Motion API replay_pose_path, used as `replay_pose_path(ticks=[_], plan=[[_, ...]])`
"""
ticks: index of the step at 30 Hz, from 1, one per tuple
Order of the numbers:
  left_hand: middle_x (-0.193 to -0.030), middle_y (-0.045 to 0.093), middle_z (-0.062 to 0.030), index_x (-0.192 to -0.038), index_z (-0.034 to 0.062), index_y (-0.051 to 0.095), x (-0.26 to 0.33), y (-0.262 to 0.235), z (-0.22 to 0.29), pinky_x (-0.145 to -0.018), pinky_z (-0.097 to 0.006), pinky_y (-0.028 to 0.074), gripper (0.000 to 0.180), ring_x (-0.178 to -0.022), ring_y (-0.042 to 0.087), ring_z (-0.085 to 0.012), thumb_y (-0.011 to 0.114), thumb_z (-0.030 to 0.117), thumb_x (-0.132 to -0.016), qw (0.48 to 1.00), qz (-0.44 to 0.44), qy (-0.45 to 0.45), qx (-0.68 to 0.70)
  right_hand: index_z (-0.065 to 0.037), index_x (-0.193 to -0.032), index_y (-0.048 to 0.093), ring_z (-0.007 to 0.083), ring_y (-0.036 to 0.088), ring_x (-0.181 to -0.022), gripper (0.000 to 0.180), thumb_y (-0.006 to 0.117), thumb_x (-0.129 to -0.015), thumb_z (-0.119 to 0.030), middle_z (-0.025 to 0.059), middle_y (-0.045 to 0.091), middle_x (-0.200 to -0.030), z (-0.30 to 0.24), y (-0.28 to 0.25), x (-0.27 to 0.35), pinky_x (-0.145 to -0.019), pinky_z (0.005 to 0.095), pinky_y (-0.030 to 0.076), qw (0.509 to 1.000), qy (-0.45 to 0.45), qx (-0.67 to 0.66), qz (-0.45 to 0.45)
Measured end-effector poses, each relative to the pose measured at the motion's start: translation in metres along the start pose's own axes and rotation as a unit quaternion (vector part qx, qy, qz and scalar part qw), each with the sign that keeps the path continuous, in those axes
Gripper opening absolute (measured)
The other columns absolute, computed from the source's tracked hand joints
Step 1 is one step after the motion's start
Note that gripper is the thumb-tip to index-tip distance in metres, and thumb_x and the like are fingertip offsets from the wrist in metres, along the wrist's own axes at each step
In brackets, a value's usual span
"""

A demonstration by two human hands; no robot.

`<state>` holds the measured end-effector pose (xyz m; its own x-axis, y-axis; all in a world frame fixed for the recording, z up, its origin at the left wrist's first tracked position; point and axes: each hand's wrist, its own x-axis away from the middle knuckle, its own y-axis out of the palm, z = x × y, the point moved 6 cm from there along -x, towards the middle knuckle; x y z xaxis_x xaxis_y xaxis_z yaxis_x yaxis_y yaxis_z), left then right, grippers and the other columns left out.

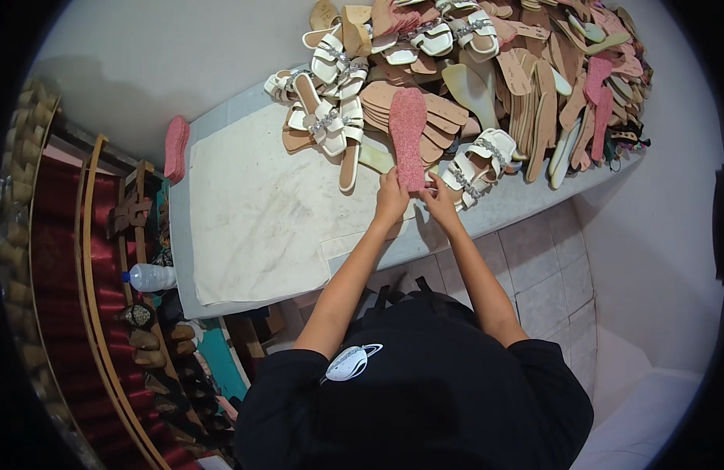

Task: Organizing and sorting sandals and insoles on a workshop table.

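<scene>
A speckled pink shoe insole (409,137) stands toe-up in front of me, heel end nearest. At the left edge of its heel, my left hand (389,200) is closed on it. My right hand (440,201) is closed at the heel's right edge, its thumb and fingertips against the insole; the exact contact is small to see. Just right of that hand lies a white strappy sandal pair (478,166) with jewelled straps. Behind the insole, several tan insole boards (436,117) are fanned out. More white sandals (324,125) are heaped to its left.
A grey-topped table (182,235) carries a stained white sheet (252,211). Pink insoles (176,149) stand at its far left corner. A large pile of insole boards (538,102) fills the right. Left of the table are a water bottle (152,277) and a wooden rack (95,313).
</scene>
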<state>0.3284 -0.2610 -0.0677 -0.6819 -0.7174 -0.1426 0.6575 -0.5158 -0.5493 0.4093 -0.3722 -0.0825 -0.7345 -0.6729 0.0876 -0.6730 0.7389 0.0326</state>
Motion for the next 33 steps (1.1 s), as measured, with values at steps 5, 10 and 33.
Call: replay_pose_path(ticks=[5, 10, 33], plan=[[-0.084, 0.061, -0.0114, -0.109, -0.0043, 0.053, 0.002, -0.001, -0.001, -0.066, -0.029, 0.044, 0.031, -0.074, 0.056, -0.0176, 0.054, 0.014, -0.083, 0.982, -0.086, -0.022, 0.167, 0.000, -0.118, 0.045, 0.0036, 0.045, -0.068, 0.042, 0.059, -0.081, -0.014, -0.0008, 0.049, -0.083, 0.005, -0.008, -0.002, -0.055, 0.0165, 0.038, 0.999, 0.016, 0.042, -0.014], [-0.084, 0.060, -0.0036, -0.108, -0.0040, 0.054, 0.023, -0.014, -0.006, -0.063, -0.020, 0.043, 0.028, -0.073, 0.054, -0.0067, 0.053, 0.014, -0.086, 0.927, -0.164, -0.150, 0.302, -0.001, -0.119, 0.045, 0.0055, 0.048, -0.072, 0.040, 0.057, -0.083, -0.013, 0.0025, 0.050, -0.088, 0.001, -0.005, 0.020, -0.059, 0.0182, 0.040, 0.997, 0.007, -0.013, -0.071], [-0.084, 0.058, -0.0013, -0.110, -0.0033, 0.052, 0.119, -0.075, -0.002, -0.056, -0.017, 0.042, 0.028, -0.064, 0.051, -0.0030, 0.053, 0.012, -0.086, 0.897, -0.176, -0.201, 0.352, -0.015, -0.135, 0.027, 0.0319, 0.013, -0.131, 0.060, 0.043, -0.084, -0.041, 0.0000, 0.025, -0.141, -0.094, 0.020, 0.084, -0.096, 0.0651, -0.003, 0.810, -0.303, 0.501, -0.033]])
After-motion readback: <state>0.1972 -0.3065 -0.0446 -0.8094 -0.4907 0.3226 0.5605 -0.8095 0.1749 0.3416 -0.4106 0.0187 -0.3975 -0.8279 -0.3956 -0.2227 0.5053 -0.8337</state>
